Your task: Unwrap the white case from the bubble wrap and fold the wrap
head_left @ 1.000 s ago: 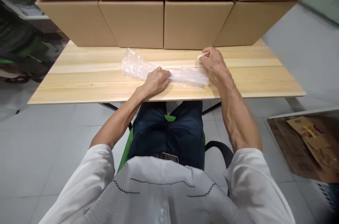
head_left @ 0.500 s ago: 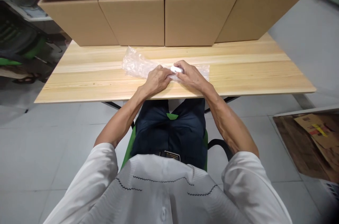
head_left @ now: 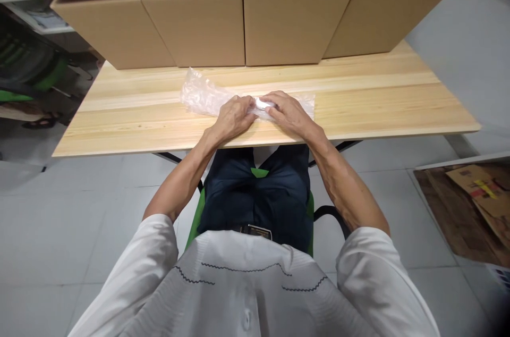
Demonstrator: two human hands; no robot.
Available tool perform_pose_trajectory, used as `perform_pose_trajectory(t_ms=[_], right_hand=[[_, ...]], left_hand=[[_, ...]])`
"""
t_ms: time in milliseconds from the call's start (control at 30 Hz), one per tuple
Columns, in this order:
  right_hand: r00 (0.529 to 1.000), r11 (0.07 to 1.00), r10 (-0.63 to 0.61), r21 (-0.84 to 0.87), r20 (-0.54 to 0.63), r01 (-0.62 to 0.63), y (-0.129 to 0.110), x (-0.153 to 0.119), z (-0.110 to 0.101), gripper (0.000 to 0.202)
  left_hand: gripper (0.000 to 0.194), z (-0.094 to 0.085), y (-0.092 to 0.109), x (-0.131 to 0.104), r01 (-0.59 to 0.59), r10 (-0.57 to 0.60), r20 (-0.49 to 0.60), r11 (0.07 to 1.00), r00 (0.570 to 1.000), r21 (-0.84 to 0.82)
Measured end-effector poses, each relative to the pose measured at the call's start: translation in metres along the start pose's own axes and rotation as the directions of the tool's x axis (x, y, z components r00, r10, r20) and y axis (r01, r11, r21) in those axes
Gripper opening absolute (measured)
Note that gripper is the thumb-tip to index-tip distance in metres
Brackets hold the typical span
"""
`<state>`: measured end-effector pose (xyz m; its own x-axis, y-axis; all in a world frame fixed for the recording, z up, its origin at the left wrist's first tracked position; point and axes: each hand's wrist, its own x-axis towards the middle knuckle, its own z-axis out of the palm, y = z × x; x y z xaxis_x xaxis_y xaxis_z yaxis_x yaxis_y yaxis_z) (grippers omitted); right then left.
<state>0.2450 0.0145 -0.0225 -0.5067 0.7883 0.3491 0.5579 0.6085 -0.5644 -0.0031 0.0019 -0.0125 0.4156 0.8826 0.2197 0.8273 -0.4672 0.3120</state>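
A strip of clear bubble wrap (head_left: 203, 95) lies across the wooden table, crumpled and raised at its left end and flatter towards the right. On its middle part is a small, smooth, white rounded object (head_left: 262, 104) whose exact kind I cannot make out. My right hand (head_left: 289, 114) is closed round this object from the right, fingers and thumb on its two sides. To the left, my left hand (head_left: 236, 115) has its fingers bent and pinched on the bubble wrap, close beside the white object. The left fingertips are partly hidden.
Large cardboard boxes (head_left: 195, 28) stand stacked along the back of the table (head_left: 378, 98). A green-and-black chair (head_left: 35, 68) is at the far left. Flattened cardboard (head_left: 478, 188) lies low at the right, beside the grey tiled floor (head_left: 382, 204).
The white object has tilted a little in my right hand, and its dark slot is less visible. My left fingers have shifted slightly on the bubble wrap. The view has turned a little.
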Motion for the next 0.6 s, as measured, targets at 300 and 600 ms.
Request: perform_pose_trajectory(t_ms=[300,600], right_hand=[[0.971,0.989,0.100,-0.085,-0.217,-0.121,-0.019,-0.015,-0.007,0.061],[0.985,0.986,-0.163,-0.040,-0.050,0.161,-0.055,-0.053,0.015,0.042]], left_hand=[[0.025,-0.013,0.010,0.004,0.021,-0.022,0.054,1.000,0.998,0.018],[0.025,-0.028,0.008,0.014,0.043,-0.039,0.057,0.998,0.998,-0.055]])
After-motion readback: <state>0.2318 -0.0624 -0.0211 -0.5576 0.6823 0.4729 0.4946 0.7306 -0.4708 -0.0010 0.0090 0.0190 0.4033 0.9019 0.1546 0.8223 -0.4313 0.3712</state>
